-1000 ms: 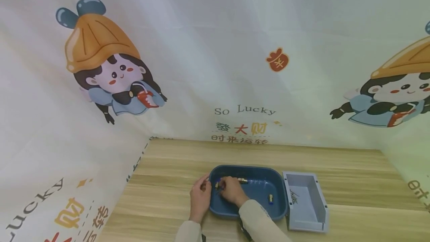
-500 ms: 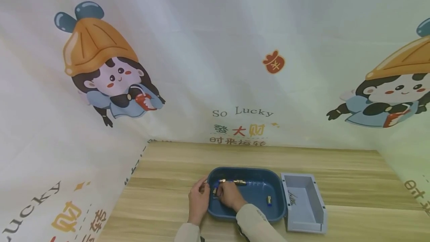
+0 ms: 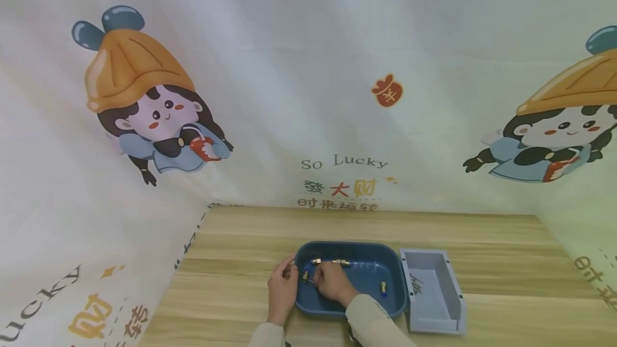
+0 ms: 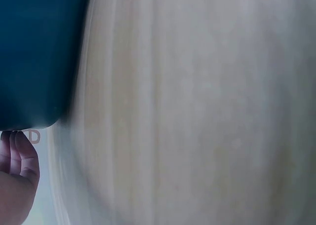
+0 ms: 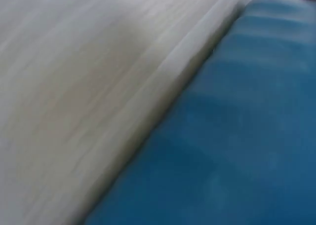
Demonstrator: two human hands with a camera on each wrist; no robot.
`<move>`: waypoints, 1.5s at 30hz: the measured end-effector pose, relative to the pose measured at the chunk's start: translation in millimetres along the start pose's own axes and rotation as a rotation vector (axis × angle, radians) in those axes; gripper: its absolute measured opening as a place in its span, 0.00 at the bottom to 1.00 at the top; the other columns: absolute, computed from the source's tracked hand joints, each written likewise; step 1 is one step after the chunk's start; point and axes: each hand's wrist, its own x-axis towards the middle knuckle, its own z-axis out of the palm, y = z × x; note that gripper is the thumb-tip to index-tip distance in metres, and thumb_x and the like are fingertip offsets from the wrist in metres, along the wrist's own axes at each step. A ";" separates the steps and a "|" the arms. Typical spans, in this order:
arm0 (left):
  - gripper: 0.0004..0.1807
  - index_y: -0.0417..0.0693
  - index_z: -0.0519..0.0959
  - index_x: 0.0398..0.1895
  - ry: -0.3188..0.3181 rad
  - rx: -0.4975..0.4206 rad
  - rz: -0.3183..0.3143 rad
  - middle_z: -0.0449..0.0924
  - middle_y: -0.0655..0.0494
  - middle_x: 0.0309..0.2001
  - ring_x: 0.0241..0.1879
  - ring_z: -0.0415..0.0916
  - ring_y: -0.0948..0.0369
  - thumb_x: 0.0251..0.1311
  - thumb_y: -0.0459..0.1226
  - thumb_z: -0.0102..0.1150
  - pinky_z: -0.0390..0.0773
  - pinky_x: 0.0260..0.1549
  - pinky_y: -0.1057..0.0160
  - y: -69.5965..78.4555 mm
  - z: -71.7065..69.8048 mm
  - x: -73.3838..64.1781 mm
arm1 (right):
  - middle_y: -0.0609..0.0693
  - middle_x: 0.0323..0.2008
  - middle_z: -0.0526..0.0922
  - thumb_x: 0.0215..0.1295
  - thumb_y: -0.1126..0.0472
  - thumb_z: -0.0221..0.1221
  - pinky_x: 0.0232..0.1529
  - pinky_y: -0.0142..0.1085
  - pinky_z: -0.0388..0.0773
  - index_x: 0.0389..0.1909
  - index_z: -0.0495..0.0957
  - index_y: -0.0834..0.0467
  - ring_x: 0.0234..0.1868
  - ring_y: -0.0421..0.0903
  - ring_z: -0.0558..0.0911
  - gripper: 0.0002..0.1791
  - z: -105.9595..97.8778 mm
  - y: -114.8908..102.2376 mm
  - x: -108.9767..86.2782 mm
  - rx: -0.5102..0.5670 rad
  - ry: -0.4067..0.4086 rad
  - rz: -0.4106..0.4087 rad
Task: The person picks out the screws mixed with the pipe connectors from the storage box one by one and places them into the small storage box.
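A dark blue plastic tray stands on the wooden table. My left hand holds its left rim, with curled fingers against the edge in the left wrist view. My right hand reaches down inside the tray's left half. Its thumb and fingertips pinch a small, thin, light-coloured piece, mostly hidden by the hand. Close to those fingertips lies a brass fitting. More brass fittings lie along the back wall, and another fitting with a blue end lies at the right.
Against the tray's right side stands a grey open-front bin with several thin dark pin-like pieces inside. Printed cloth hangs behind and beside the table.
The right hand has shifted slightly toward the front of the tray, uncovering fittings by the back wall and left side. The left hand stays at the rim. The whole view has drifted slightly.
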 end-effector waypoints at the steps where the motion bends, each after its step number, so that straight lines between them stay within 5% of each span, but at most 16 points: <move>1: 0.15 0.46 0.77 0.47 0.005 0.003 0.002 0.78 0.51 0.33 0.32 0.74 0.63 0.56 0.32 0.51 0.74 0.32 0.68 0.1 -0.3 0.1 | 0.45 0.15 0.74 0.43 0.75 0.54 0.21 0.27 0.69 0.17 0.75 0.61 0.18 0.36 0.70 0.07 -3.3 0.9 -0.8 0.020 -0.003 0.008; 6: 0.15 0.45 0.77 0.47 0.006 0.011 0.001 0.78 0.52 0.33 0.32 0.73 0.63 0.56 0.32 0.51 0.74 0.32 0.68 -0.4 -1.1 1.5 | 0.44 0.14 0.70 0.46 0.76 0.53 0.16 0.27 0.65 0.18 0.74 0.62 0.16 0.36 0.67 0.07 -25.1 6.5 -4.7 0.079 -0.018 0.050; 24: 0.15 0.43 0.77 0.47 0.009 0.023 0.025 0.78 0.50 0.33 0.32 0.74 0.62 0.56 0.31 0.51 0.74 0.32 0.68 0.8 0.9 1.4 | 0.45 0.17 0.72 0.53 0.72 0.53 0.18 0.29 0.65 0.23 0.76 0.61 0.16 0.37 0.66 0.06 -85.8 30.0 -32.2 0.030 0.036 0.101; 36: 0.15 0.44 0.77 0.47 0.011 0.028 0.025 0.78 0.50 0.34 0.33 0.74 0.61 0.56 0.31 0.51 0.75 0.33 0.67 -2.2 0.3 1.5 | 0.44 0.17 0.69 0.51 0.69 0.59 0.21 0.29 0.62 0.22 0.75 0.59 0.19 0.39 0.65 0.04 -117.1 54.2 -53.3 0.003 0.149 0.216; 45: 0.15 0.43 0.77 0.47 -0.005 0.017 0.028 0.79 0.48 0.34 0.32 0.74 0.62 0.56 0.31 0.51 0.74 0.32 0.68 -1.7 2.9 2.3 | 0.46 0.19 0.73 0.53 0.71 0.55 0.23 0.30 0.65 0.23 0.74 0.59 0.21 0.39 0.68 0.05 -146.4 71.0 -77.5 -0.041 0.218 0.277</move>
